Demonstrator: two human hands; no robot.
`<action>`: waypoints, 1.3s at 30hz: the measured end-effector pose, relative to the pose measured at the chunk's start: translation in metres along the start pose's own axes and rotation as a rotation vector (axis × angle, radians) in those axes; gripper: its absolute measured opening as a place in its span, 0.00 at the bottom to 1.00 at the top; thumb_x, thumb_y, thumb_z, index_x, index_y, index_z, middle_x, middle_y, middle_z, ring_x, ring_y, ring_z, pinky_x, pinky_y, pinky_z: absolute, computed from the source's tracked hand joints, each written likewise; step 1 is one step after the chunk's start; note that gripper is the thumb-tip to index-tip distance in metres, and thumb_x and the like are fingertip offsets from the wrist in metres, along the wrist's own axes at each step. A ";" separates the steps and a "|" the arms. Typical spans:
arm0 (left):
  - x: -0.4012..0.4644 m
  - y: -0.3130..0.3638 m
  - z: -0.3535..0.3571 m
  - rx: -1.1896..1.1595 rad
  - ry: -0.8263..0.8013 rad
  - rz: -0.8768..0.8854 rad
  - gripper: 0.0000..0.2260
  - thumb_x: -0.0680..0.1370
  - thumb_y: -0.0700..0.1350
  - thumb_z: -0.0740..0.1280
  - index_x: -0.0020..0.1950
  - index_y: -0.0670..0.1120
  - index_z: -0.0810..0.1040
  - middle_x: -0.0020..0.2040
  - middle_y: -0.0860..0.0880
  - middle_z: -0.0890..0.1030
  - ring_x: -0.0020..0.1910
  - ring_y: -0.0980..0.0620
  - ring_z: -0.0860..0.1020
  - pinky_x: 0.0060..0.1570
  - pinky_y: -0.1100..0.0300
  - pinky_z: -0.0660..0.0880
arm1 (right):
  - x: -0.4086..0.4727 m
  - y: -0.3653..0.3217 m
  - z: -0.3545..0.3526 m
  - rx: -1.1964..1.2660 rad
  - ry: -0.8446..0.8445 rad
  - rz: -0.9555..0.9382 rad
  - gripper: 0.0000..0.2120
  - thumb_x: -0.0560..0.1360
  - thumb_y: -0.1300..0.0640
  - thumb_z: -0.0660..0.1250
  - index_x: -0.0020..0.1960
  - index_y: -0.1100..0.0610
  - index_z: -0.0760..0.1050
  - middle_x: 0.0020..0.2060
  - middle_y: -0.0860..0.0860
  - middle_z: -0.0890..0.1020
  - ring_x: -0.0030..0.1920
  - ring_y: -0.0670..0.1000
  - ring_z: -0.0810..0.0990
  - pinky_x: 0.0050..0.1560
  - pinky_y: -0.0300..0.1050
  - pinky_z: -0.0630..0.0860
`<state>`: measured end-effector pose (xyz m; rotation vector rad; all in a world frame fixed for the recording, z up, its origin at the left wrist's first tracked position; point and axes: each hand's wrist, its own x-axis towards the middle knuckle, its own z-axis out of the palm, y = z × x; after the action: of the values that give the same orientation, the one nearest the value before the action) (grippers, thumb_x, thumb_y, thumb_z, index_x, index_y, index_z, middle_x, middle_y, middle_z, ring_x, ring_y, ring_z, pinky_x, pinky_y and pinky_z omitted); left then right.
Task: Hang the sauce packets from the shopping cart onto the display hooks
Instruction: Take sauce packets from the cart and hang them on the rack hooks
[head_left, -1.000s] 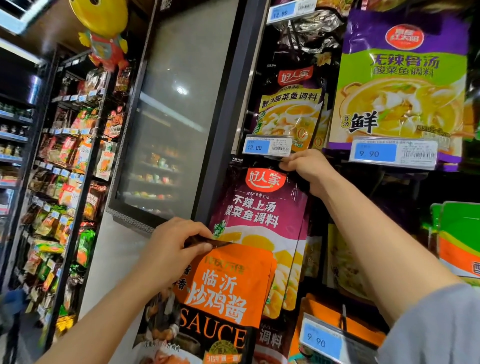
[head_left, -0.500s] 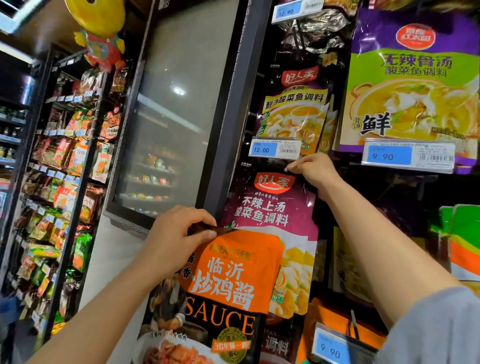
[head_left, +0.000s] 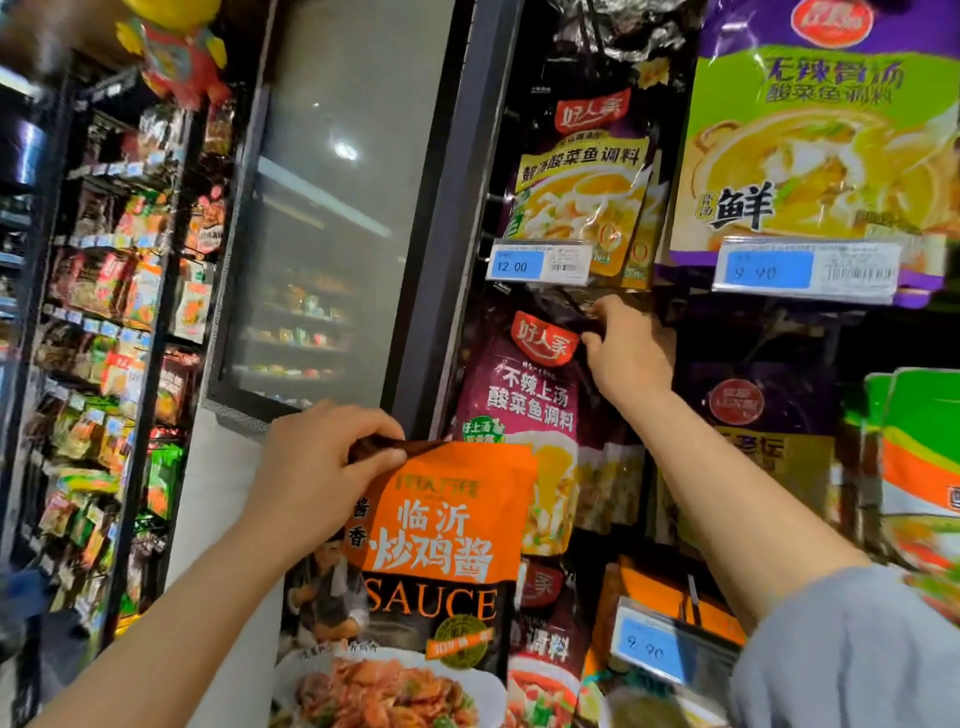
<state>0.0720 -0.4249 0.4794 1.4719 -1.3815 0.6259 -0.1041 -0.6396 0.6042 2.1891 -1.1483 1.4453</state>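
Now my right hand has dropped just below the 12.00 price tag, fingers pinching the purple packet top, while my left hand still grips the orange sauce packet below it.

Store aisle, dim. Dark-framed glass panel stood above left hand, reflecting ceiling light spot and shelf rows. Pale wall ran below panel, left of hands. Far left: dark shelving crowded with goods, blue price strips along edges. Yellow-red inflatable toy hung overhead, upper left.
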 end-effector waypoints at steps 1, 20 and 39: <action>-0.002 0.001 -0.001 0.045 0.002 0.011 0.03 0.69 0.52 0.68 0.42 0.57 0.79 0.38 0.66 0.75 0.40 0.58 0.74 0.42 0.54 0.70 | -0.013 0.002 0.001 -0.032 0.069 -0.130 0.19 0.76 0.51 0.64 0.65 0.53 0.69 0.63 0.54 0.74 0.64 0.57 0.69 0.59 0.55 0.70; -0.055 0.008 -0.062 0.333 0.012 -0.033 0.08 0.71 0.52 0.67 0.47 0.54 0.82 0.41 0.59 0.77 0.44 0.52 0.75 0.48 0.45 0.71 | -0.059 0.015 0.089 -0.614 -0.544 -0.414 0.35 0.74 0.31 0.51 0.76 0.43 0.46 0.77 0.48 0.44 0.75 0.58 0.38 0.63 0.77 0.35; -0.039 0.100 -0.029 0.114 0.030 0.172 0.07 0.71 0.52 0.68 0.45 0.50 0.80 0.40 0.58 0.76 0.43 0.50 0.74 0.45 0.41 0.72 | -0.154 -0.013 -0.119 0.633 -0.435 -0.387 0.05 0.73 0.52 0.70 0.46 0.51 0.83 0.40 0.41 0.82 0.44 0.38 0.79 0.44 0.28 0.72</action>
<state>-0.0237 -0.3694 0.4870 1.4354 -1.4801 0.8444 -0.1998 -0.4874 0.5283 3.0500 -0.3179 1.3085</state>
